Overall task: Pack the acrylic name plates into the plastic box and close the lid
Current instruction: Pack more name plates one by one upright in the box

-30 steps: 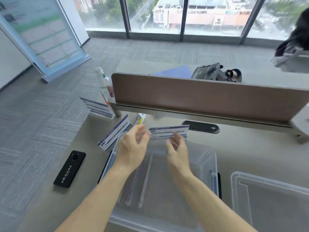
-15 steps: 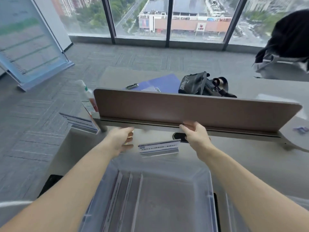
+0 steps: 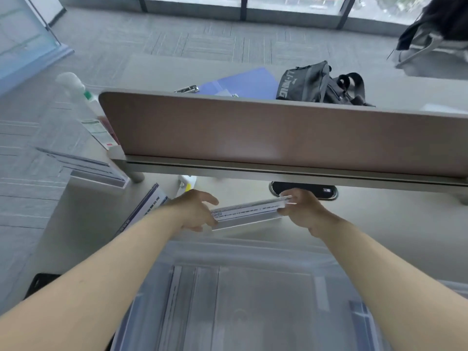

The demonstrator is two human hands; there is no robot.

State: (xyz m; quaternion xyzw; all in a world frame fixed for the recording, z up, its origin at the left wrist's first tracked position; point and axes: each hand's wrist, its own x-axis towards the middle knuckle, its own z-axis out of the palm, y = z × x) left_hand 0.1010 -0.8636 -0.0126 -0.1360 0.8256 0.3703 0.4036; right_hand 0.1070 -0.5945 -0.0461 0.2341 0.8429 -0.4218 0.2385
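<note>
An acrylic name plate (image 3: 249, 211) with a blue-and-white card sits just beyond the clear plastic box (image 3: 243, 252). My left hand (image 3: 195, 211) grips its left end and my right hand (image 3: 302, 211) grips its right end. The plate is tilted, its right end higher. The box lies open below my forearms, with several plates lying flat on its floor (image 3: 182, 300). A second name plate (image 3: 145, 210) leans left of my left wrist. A third one (image 3: 83, 165) stands at the desk's far left edge.
A brown desk divider (image 3: 278, 133) runs across just behind my hands, with a black cable port (image 3: 326, 192) under it. A spray bottle (image 3: 86, 107) stands at its left end. A black bag (image 3: 314, 84) and blue folder (image 3: 243, 83) lie beyond. A black phone (image 3: 41, 283) lies left.
Both hands have closed on the ends of the name plate, which stood untouched on the desk half a second ago. The plate is now tilted. The camera has dipped and moved forward.
</note>
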